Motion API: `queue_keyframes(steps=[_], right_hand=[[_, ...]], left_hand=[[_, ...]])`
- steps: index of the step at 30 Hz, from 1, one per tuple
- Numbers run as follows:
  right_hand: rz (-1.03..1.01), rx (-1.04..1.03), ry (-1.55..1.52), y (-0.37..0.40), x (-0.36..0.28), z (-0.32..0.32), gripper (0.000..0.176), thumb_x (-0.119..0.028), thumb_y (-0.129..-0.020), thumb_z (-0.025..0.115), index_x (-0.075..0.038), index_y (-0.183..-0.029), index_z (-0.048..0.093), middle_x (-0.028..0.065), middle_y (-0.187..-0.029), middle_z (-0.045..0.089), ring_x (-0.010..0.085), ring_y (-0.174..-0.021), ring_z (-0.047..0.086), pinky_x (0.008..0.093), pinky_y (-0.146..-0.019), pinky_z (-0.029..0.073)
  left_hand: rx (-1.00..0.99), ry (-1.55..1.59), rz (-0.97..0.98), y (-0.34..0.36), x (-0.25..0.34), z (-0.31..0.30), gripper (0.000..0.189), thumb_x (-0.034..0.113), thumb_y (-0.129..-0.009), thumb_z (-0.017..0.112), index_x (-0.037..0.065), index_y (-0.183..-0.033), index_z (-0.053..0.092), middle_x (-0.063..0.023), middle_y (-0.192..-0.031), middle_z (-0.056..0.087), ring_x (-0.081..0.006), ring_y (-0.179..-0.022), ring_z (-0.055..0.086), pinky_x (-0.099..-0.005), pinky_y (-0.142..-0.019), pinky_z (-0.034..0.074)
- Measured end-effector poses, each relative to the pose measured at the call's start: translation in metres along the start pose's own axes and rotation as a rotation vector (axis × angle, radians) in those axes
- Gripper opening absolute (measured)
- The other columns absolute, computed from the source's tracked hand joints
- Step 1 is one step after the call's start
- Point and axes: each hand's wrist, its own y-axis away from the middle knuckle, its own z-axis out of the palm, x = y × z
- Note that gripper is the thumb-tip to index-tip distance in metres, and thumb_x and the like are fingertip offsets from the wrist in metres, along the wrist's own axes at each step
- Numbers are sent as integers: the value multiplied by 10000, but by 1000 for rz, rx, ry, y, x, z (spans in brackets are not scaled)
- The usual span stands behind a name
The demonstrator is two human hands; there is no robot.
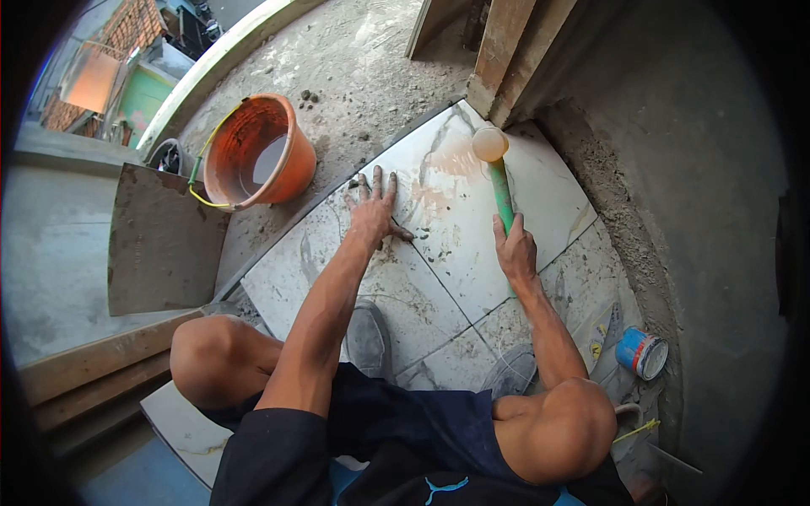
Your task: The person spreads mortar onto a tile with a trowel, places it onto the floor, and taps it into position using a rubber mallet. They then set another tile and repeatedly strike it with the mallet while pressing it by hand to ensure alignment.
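Note:
My right hand [516, 251] is wrapped round the green handle of a rubber mallet [499, 181]. The mallet's pale round head overlaps the far part of a white marbled floor tile [451, 228], near the wooden door frame. My left hand [371, 211] lies with fingers spread at the tile's left edge, close to the dark line along the outer border. Bits of mortar and a brownish wet smear mark the tile's surface. More dusty tiles [451, 368] lie nearer to me, under my shoes.
An orange bucket [299, 160] with greyish water stands at the left, beside a leaning grey tile piece [160, 244]. Wooden door posts [506, 59] rise at the far corner. On the right are a blue can [633, 347] and a rough mortar gap [620, 198] along the wall.

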Motion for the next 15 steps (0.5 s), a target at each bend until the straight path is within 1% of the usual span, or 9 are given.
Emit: queue_keyframes(steps=[2, 3, 5, 7, 9, 11, 12, 13, 15], right_hand=[[95, -60, 56, 0, 9, 0, 368, -383, -926, 485, -22, -871, 443, 239, -605, 584, 430, -586, 593, 492, -491, 457], [90, -56, 55, 1, 10, -7, 368, -383, -926, 485, -22, -871, 443, 239, -605, 584, 430, -586, 593, 492, -491, 457], [37, 25, -107, 14, 11, -19, 385, -396, -926, 477, -16, -875, 444, 255, -608, 579, 443, -600, 591, 510, -510, 460], [112, 19, -89, 26, 15, -14, 392, -410, -924, 477, -22, -875, 448, 258, -627, 585, 450, -623, 590, 513, -527, 454], [164, -120, 25, 30, 22, -21, 383, -409, -922, 487, -32, -872, 450, 245, -633, 590, 441, -629, 593, 496, -524, 448], [146, -87, -23, 36, 14, -42, 381, -410, -920, 492, -34, -869, 453, 234, -630, 591, 435, -624, 594, 488, -518, 447], [133, -87, -78, 47, 7, -49, 380, -412, -918, 497, -37, -867, 455, 224, -627, 592, 428, -618, 595, 481, -512, 445], [148, -68, -82, 56, 2, -50, 380, -412, -918, 497, -37, -867, 455, 224, -627, 592, 428, -618, 595, 481, -512, 445], [136, -46, -201, 61, -2, -53, 384, -416, -919, 494, -36, -864, 469, 201, -611, 585, 410, -614, 602, 468, -508, 442]], left_hand=[[9, -11, 8, 0, 2, -1, 1398, 633, -372, 806, 189, -1471, 63, -139, -1526, -18, -424, -1380, 14, -700, -1006, 158], [16, -11, 6, 0, 2, -2, 1398, 633, -372, 806, 189, -1471, 63, -139, -1526, -18, -424, -1380, 14, -700, -1006, 158], [-19, 8, 5, 0, 2, -2, 1390, 630, -389, 809, 191, -1471, 55, -139, -1526, -24, -422, -1381, 10, -699, -1009, 150], [-10, -5, 14, -1, 0, -2, 1380, 641, -396, 803, 188, -1470, 65, -150, -1524, -17, -433, -1377, 17, -698, -1010, 143], [1, -16, 39, 2, -2, 3, 1369, 652, -404, 797, 186, -1470, 76, -162, -1521, -10, -444, -1373, 25, -697, -1010, 137], [40, -27, 58, 0, -4, -1, 1311, 724, -447, 730, 165, -1466, 124, -170, -1518, 35, -428, -1378, 44, -712, -1002, 113], [86, 54, 9, 2, 1, -8, 1144, 761, -636, 573, 69, -1450, 164, -176, -1513, 85, -395, -1385, 77, -649, -1052, 86], [90, 41, 29, -11, -3, -2, 1144, 761, -636, 573, 69, -1450, 164, -176, -1513, 85, -395, -1385, 77, -649, -1052, 86], [426, 126, -22, -45, -7, 16, 968, 702, -808, 394, -12, -1425, 182, -183, -1501, 147, -346, -1391, 117, -530, -1112, 57]])
